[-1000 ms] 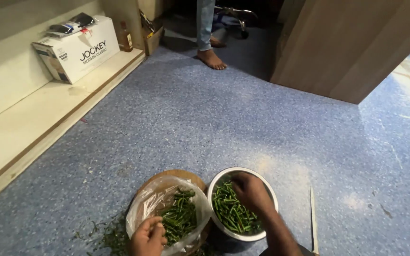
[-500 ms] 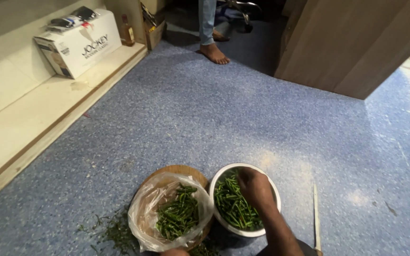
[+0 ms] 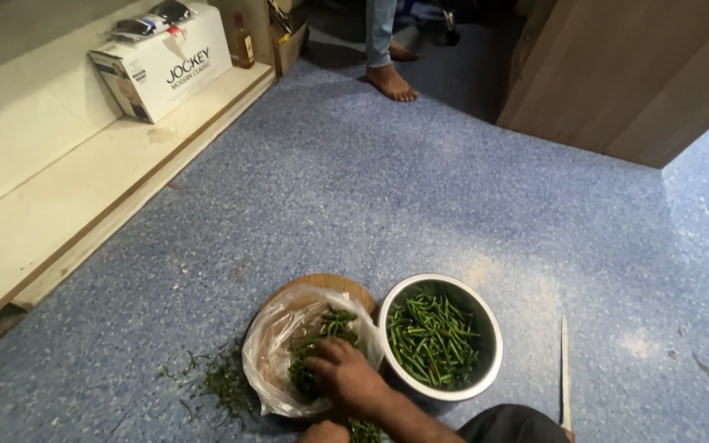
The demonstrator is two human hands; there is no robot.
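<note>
Underfoot, one speckled blue floor [image 3: 420, 189] fills most of the view, smooth and flecked with pale dots. Along its left edge runs one long, pale low shelf [image 3: 67, 205] with a wooden lip, and on it sits one white cardboard box [image 3: 166, 61], rectangular, with one small brown glass bottle [image 3: 242, 43] just beside it. One slanted brown wooden panel [image 3: 617, 74] rises at the upper right. At the top, another person's bare foot [image 3: 391, 82] stands on the floor below a blue trouser leg. Near the bottom lie one round wooden board [image 3: 346, 285] and, touching its right side, one round steel bowl [image 3: 486, 324], shiny-rimmed and filled with many cut green beans [image 3: 432, 336], short and thin, too many to count. On the board sits one crumpled clear plastic bag [image 3: 276, 353], glossy and wrinkled, holding more uncut green beans [image 3: 330, 320]. The right hand [image 3: 346, 377] reaches into the bag's mouth, fingers curled down onto the beans there; whether it grips any cannot be told. The left hand [image 3: 322, 432] shows only as a sliver at the bottom edge, so its state cannot be told. One long, thin knife [image 3: 565, 369] lies flat on the floor well right of the bowl. Small green trimmings [image 3: 215, 381] are scattered left of the bag.
</note>
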